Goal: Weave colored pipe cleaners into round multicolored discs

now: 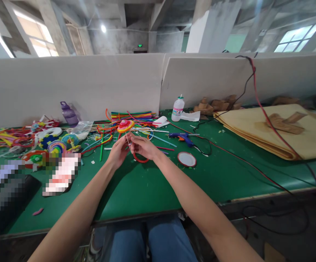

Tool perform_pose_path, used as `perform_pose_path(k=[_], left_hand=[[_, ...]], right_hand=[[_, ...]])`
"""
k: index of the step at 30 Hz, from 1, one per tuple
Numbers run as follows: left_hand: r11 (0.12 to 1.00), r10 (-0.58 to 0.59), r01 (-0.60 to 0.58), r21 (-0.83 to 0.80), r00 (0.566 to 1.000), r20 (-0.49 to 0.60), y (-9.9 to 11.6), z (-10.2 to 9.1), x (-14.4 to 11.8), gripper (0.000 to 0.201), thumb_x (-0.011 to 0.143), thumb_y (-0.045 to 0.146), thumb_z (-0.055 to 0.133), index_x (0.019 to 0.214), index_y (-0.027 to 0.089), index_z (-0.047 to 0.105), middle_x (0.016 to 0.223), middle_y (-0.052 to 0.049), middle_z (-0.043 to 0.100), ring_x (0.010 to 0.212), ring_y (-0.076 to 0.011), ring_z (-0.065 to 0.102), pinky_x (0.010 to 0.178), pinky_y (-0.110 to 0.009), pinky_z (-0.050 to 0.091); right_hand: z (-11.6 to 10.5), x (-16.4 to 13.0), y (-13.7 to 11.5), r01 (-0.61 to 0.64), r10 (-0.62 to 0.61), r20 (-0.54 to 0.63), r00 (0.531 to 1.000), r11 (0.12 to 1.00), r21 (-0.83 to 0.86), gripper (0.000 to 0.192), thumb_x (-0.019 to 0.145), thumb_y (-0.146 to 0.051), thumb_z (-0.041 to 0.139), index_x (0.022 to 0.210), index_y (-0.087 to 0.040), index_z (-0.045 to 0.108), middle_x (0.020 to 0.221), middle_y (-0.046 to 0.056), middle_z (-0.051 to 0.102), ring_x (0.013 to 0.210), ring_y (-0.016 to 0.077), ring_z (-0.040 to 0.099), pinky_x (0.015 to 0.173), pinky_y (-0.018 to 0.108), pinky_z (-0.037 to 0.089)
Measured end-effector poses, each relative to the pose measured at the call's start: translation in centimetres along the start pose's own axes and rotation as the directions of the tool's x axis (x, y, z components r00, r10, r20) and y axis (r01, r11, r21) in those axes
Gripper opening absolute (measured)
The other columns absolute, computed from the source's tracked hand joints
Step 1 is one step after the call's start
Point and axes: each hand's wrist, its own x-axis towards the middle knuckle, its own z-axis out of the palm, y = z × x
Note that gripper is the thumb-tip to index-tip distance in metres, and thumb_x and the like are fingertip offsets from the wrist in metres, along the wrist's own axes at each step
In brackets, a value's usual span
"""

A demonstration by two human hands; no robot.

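Observation:
My left hand (119, 150) and my right hand (143, 146) meet above the green table (136, 189). Together they pinch a thin white stick (127, 139) that carries a flat spiral disc (125, 125) of yellow, pink and red pipe cleaner at its top. A red pipe cleaner loop (140, 159) hangs below my right hand, touching or just under its fingers. Behind the hands lies a pile of coloured pipe cleaners (132, 117) and loose sticks.
A blue glue gun (182, 137) and a round white lid (187, 159) lie right of the hands. A white bottle (178, 108), purple bottle (69, 114), finished spiral pieces (56, 146), tan fabric (278, 129) and red and black cables (258, 105) crowd the table.

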Motion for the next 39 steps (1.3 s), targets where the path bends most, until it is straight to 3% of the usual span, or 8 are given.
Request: perform_pose_path(k=[5, 9, 15, 20, 24, 28, 32, 39], left_hand=[[0.989, 0.081, -0.097, 0.108, 0.986, 0.147, 0.0, 0.1, -0.1, 0.040, 0.077, 0.043, 0.069, 0.108, 0.018, 0.068, 0.085, -0.004, 0.071, 0.053, -0.0109, 0.058, 0.051, -0.026, 0.048], [0.930, 0.259, -0.253, 0.267, 0.966, 0.015, -0.2, -0.1, 0.1, 0.033, 0.069, 0.040, 0.077, 0.090, 0.015, 0.072, 0.078, -0.003, 0.070, 0.064, -0.0126, 0.061, 0.065, -0.026, 0.050], [0.629, 0.590, -0.476, 0.615, 0.807, 0.021, 0.0, -0.8, 0.2, 0.025, 0.074, 0.039, 0.069, 0.083, 0.015, 0.071, 0.081, -0.004, 0.069, 0.076, -0.0164, 0.061, 0.072, -0.028, 0.048], [0.442, 0.675, -0.495, 0.748, 0.732, 0.085, -0.3, -1.6, 0.3, 0.022, 0.079, 0.036, 0.064, 0.086, 0.016, 0.068, 0.084, -0.004, 0.067, 0.076, -0.0158, 0.059, 0.073, -0.026, 0.046], [0.399, 0.700, -0.508, 0.763, 0.706, 0.103, -0.5, -1.9, 0.6, 0.022, 0.080, 0.036, 0.063, 0.086, 0.016, 0.067, 0.080, -0.003, 0.065, 0.072, -0.0149, 0.057, 0.069, -0.026, 0.045], [0.301, 0.747, -0.522, 0.798, 0.650, 0.143, -0.2, -1.9, 0.5, 0.018, 0.083, 0.034, 0.060, 0.080, 0.017, 0.064, 0.074, -0.002, 0.061, 0.067, -0.0136, 0.054, 0.066, -0.025, 0.043], [0.266, 0.694, -0.532, 0.804, 0.684, 0.223, 0.2, -1.6, 0.1, 0.017, 0.086, 0.032, 0.056, 0.079, 0.018, 0.062, 0.073, -0.001, 0.058, 0.068, -0.0134, 0.053, 0.064, -0.024, 0.042], [0.244, 0.525, -0.574, 0.782, 0.756, 0.391, -0.1, -0.4, -0.6, 0.017, 0.086, 0.028, 0.056, 0.082, 0.019, 0.068, 0.070, -0.003, 0.063, 0.065, -0.0139, 0.056, 0.065, -0.025, 0.045]], right_hand=[[0.3, -0.1, 0.6, -0.061, 0.061, -0.003, 0.998, 0.998, -0.006, 0.029, 0.071, -0.042, 0.076, 0.078, -0.016, 0.064, 0.056, -0.003, 0.063, 0.049, 0.0105, 0.059, 0.053, 0.023, 0.046], [0.2, -0.1, 0.8, -0.132, 0.134, 0.022, 0.991, 0.987, -0.087, 0.030, 0.071, -0.043, 0.075, 0.075, -0.016, 0.063, 0.058, -0.002, 0.064, 0.052, 0.0117, 0.061, 0.054, 0.024, 0.046], [-1.7, 0.1, -0.5, -0.169, 0.147, -0.177, 0.973, 0.979, -0.115, 0.014, 0.075, -0.021, 0.073, 0.087, -0.016, 0.069, 0.081, 0.002, 0.071, 0.069, 0.0107, 0.066, 0.059, 0.019, 0.046], [-2.9, -0.5, -2.8, -0.160, 0.122, -0.226, 0.966, 0.974, -0.159, 0.014, 0.081, -0.023, 0.065, 0.093, -0.017, 0.070, 0.086, 0.005, 0.072, 0.076, 0.0134, 0.067, 0.072, 0.026, 0.052], [-2.8, -0.5, -3.6, -0.011, -0.212, -0.390, 0.896, 0.868, -0.497, 0.021, 0.076, -0.014, 0.064, 0.096, -0.017, 0.070, 0.087, 0.005, 0.072, 0.078, 0.0151, 0.066, 0.080, 0.032, 0.052], [-2.1, -0.2, -3.7, 0.161, -0.582, -0.297, 0.757, 0.606, -0.779, 0.020, 0.081, -0.023, 0.056, 0.092, -0.016, 0.073, 0.096, 0.008, 0.071, 0.093, 0.0203, 0.065, 0.089, 0.036, 0.049], [-0.7, -0.2, -3.7, 0.251, -0.740, -0.101, 0.664, 0.349, -0.903, 0.025, 0.088, -0.035, 0.054, 0.099, -0.022, 0.072, 0.111, 0.008, 0.067, 0.111, 0.0213, 0.058, 0.103, 0.039, 0.041], [1.8, -0.9, -3.1, 0.389, -0.636, 0.107, 0.764, 0.323, -0.863, 0.034, 0.094, -0.042, 0.044, 0.113, -0.025, 0.067, 0.121, 0.005, 0.065, 0.118, 0.0180, 0.055, 0.106, 0.036, 0.038]])
